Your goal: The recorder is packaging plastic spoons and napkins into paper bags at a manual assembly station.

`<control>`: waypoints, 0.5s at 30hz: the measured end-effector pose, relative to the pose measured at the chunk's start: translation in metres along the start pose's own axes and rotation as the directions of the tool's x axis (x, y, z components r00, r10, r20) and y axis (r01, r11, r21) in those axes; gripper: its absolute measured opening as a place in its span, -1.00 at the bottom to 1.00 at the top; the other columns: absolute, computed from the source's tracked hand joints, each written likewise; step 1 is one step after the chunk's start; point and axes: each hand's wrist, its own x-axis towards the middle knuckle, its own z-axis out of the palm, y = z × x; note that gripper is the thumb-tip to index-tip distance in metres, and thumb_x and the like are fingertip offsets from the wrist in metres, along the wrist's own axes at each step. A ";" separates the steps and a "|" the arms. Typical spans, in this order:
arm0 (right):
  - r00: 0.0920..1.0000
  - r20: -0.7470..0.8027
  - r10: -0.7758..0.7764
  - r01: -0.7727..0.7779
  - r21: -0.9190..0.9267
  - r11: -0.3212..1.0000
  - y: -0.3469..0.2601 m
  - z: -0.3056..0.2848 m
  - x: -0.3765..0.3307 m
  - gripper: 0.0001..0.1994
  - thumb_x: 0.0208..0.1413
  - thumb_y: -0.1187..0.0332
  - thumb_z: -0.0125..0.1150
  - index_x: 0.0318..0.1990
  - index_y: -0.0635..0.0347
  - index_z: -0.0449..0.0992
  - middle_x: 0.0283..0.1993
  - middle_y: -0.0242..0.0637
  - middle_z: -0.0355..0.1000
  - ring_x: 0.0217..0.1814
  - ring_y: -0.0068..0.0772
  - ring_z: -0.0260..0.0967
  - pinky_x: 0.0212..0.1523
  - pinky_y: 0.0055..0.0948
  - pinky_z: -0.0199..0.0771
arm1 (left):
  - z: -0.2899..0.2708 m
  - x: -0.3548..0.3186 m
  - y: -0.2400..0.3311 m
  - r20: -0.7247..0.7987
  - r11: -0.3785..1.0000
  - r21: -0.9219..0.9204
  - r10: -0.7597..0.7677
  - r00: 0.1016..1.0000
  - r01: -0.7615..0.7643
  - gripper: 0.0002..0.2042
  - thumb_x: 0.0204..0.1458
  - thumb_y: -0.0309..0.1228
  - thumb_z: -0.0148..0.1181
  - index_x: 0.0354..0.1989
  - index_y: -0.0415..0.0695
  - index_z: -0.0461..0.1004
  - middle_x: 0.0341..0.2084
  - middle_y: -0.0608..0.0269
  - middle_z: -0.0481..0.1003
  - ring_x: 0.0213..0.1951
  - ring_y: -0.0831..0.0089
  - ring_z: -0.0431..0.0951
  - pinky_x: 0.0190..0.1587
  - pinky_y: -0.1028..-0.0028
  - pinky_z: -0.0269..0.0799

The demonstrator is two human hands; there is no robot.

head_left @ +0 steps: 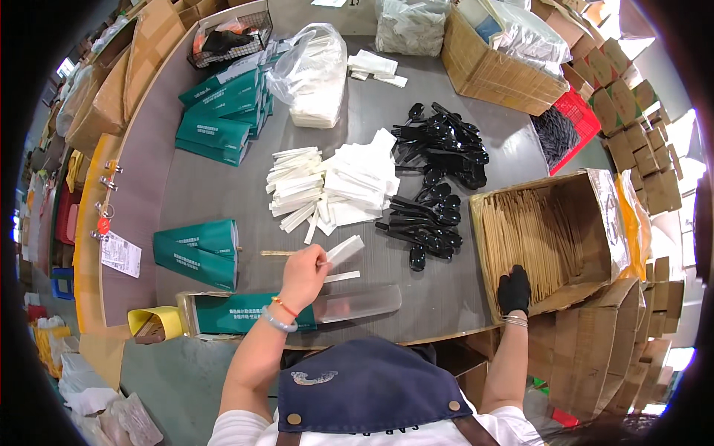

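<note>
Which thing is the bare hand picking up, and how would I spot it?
Start at the grey table and find the fanned heap of white paper packets at its middle. Just below it, the left hand pinches one flat white packet. It alone lies apart from the heap, tilted, against the fingers.

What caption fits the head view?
Left hand holds a white packet; gloved right hand reaches into the chopstick box.

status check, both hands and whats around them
Left hand bare, pinching a white paper packet over the table. Right hand, black glove, down in the cardboard box of wooden sticks. Nothing blocking.
</note>
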 end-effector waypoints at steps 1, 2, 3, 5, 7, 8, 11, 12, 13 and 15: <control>0.999 0.008 -0.032 0.032 0.023 0.999 -0.003 -0.004 0.000 -0.86 0.13 0.41 0.10 -0.24 0.29 0.38 -0.21 0.02 0.40 -0.11 0.09 0.38 -0.09 -0.13 0.39 | -0.009 -0.005 0.012 0.005 1.000 -0.001 0.000 1.000 0.000 -0.81 -0.12 -0.49 0.35 -0.42 -0.20 0.42 -0.56 0.14 0.46 -0.49 0.17 0.47 -0.37 0.37 0.41; 0.998 0.016 -0.065 0.065 0.046 0.997 -0.003 -0.007 -0.001 -0.86 0.14 0.40 0.09 -0.23 0.29 0.37 -0.21 0.02 0.39 -0.10 0.10 0.38 -0.09 -0.13 0.39 | -0.021 -0.012 0.026 0.121 0.991 -0.131 -0.015 0.993 0.031 -0.82 -0.10 -0.48 0.34 -0.43 -0.21 0.42 -0.58 0.13 0.47 -0.51 0.18 0.47 -0.39 0.39 0.40; 0.998 0.018 -0.062 0.061 0.044 0.997 0.001 -0.006 -0.001 -0.86 0.14 0.40 0.09 -0.23 0.29 0.37 -0.21 0.02 0.39 -0.10 0.10 0.38 -0.09 -0.13 0.39 | -0.025 -0.019 0.032 0.237 0.964 -0.253 -0.014 0.971 0.076 -0.83 -0.09 -0.47 0.33 -0.43 -0.22 0.43 -0.60 0.12 0.48 -0.53 0.19 0.47 -0.41 0.42 0.39; 0.999 0.027 -0.032 0.032 0.014 0.999 0.005 0.000 0.005 -0.84 0.19 0.36 0.07 -0.23 0.31 0.39 -0.17 0.09 0.42 -0.12 0.13 0.40 -0.12 -0.12 0.41 | -0.018 -0.036 0.024 0.344 0.992 -0.081 0.122 0.931 -0.100 -0.80 -0.18 -0.45 0.38 -0.40 -0.16 0.48 -0.52 0.23 0.47 -0.41 0.21 0.46 -0.30 0.32 0.39; 0.999 -0.041 0.005 -0.004 0.022 1.000 0.005 0.002 0.006 -0.82 0.21 0.35 0.06 -0.21 0.31 0.41 -0.17 0.09 0.43 -0.12 0.13 0.41 -0.11 -0.12 0.42 | -0.011 -0.052 0.025 0.229 0.930 0.205 0.259 0.938 -0.306 -0.80 -0.23 -0.44 0.40 -0.39 -0.08 0.53 -0.42 0.30 0.46 -0.28 0.24 0.42 -0.20 0.29 0.34; 0.993 -0.110 0.045 -0.042 0.031 0.999 0.005 0.003 0.005 -0.81 0.23 0.34 0.05 -0.19 0.32 0.42 -0.17 0.09 0.43 -0.12 0.13 0.41 -0.11 -0.12 0.42 | -0.010 -0.055 0.027 0.229 0.931 0.204 0.257 0.939 -0.304 -0.80 -0.23 -0.44 0.40 -0.39 -0.08 0.53 -0.42 0.30 0.46 -0.28 0.24 0.42 -0.20 0.29 0.34; 0.959 -0.263 0.102 0.019 0.420 0.907 -0.003 0.018 -0.002 -0.72 0.29 0.27 -0.02 -0.08 0.35 0.42 -0.14 0.09 0.40 -0.05 0.13 0.37 -0.05 -0.10 0.38 | -0.006 -0.065 0.029 0.057 0.949 0.179 0.252 0.966 -0.259 -0.82 -0.22 -0.43 0.39 -0.38 -0.01 0.57 -0.35 0.37 0.45 -0.22 0.27 0.38 -0.18 0.31 0.28; 0.965 -0.255 -0.058 0.153 0.371 0.916 -0.023 0.025 -0.007 -0.74 0.26 0.28 0.04 -0.07 0.30 0.46 -0.16 0.06 0.43 -0.09 0.05 0.42 -0.10 -0.17 0.42 | -0.002 -0.070 0.025 0.081 0.924 0.217 0.303 0.949 -0.314 -0.82 -0.21 -0.45 0.37 -0.37 0.00 0.57 -0.36 0.38 0.45 -0.23 0.29 0.39 -0.20 0.31 0.27; 0.946 -0.240 -0.216 0.288 0.325 0.901 -0.068 0.022 -0.012 -0.74 0.23 0.29 0.10 -0.05 0.25 0.51 -0.17 0.03 0.46 -0.14 -0.03 0.46 -0.15 -0.24 0.46 | 0.001 -0.072 0.019 0.107 0.894 0.254 0.353 0.929 -0.369 -0.82 -0.19 -0.47 0.35 -0.36 0.00 0.58 -0.37 0.40 0.46 -0.24 0.30 0.39 -0.22 0.31 0.27; 0.884 0.018 -0.467 0.441 0.301 0.846 -0.131 0.011 -0.011 -0.73 0.14 0.27 0.22 -0.04 0.14 0.53 -0.20 -0.07 0.47 -0.16 -0.13 0.47 -0.18 -0.29 0.47 | 0.006 -0.075 0.010 0.119 0.883 0.281 0.358 0.926 -0.377 -0.83 -0.18 -0.47 0.32 -0.36 0.00 0.58 -0.37 0.41 0.45 -0.25 0.31 0.40 -0.23 0.32 0.26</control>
